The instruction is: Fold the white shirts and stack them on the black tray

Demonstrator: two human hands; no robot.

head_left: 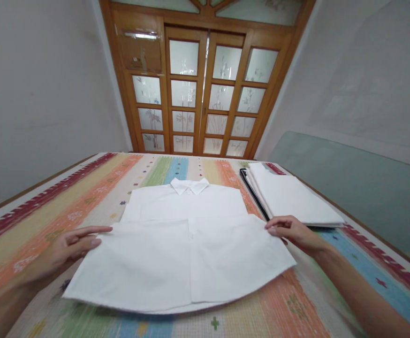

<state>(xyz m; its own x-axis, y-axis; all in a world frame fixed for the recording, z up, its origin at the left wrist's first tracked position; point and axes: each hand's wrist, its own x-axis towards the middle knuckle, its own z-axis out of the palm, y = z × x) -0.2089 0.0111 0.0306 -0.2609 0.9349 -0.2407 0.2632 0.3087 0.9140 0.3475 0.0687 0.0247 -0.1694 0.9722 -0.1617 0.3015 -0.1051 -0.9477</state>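
Note:
A white collared shirt (pixel 163 263) lies in front of me with its collar facing the far side. A fold line crosses its middle, and its curved lower edge hangs toward me, casting a shadow beneath. My left hand (pixel 74 244) is at the shirt's left edge, index finger stretched along the fold corner and thumb by the side, seemingly with the cloth between them. On the opposite edge, my right hand (pixel 289 232) pinches the cloth between thumb and fingers. Close beyond that hand rests a stack of folded white clothes (pixel 289 195), with a dark layer along its side.
A striped, multicoloured cloth (pixel 95 197) covers the table. Beyond it stand wooden doors (pixel 200 94) with frosted panes. A pale green panel (pixel 349 173) runs along the right side, and grey walls (pixel 43 84) rise on both sides.

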